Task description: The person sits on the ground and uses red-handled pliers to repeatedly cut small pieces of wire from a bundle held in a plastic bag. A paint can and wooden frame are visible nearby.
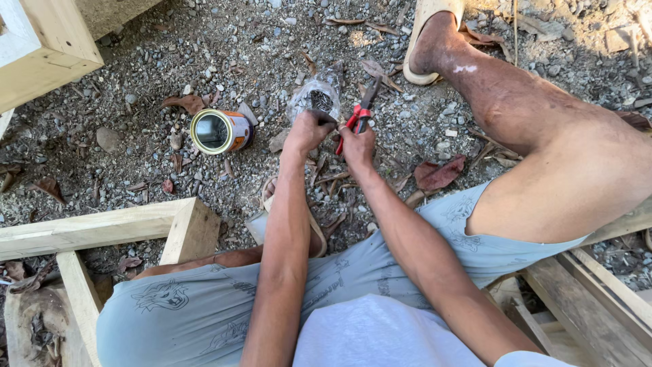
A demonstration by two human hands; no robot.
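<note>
Red-handled pliers with dark metal jaws (358, 117) are sitting in the right hand (358, 144), whose fingers are curling closed around the red grips while the dark tip is pointing away from the person, toward the far side of the gravel ground (136, 68). Just beside them, the left hand (307, 130) is closing into a fist on the near edge of a clear crumpled plastic bag (314, 98), which is lying on the gravel and holding a dark heap of small pieces too fine to make out. Both hands are working close together, almost touching, in front of the person's knees.

To the left of the bag, an open round tin can with an orange-and-white label (221, 130) is lying on its side, its shiny mouth facing the camera. Dry brown leaves (440, 174) are scattering across the gravel around the hands. The person, wearing pale grey printed shorts (204, 306), is sitting low, with the right foot in a pale sandal (426, 37) stretching out beyond the bag. Pale wooden beams (102, 228) are framing the lower left, and another pale timber frame (47, 51) is filling the upper left corner.
</note>
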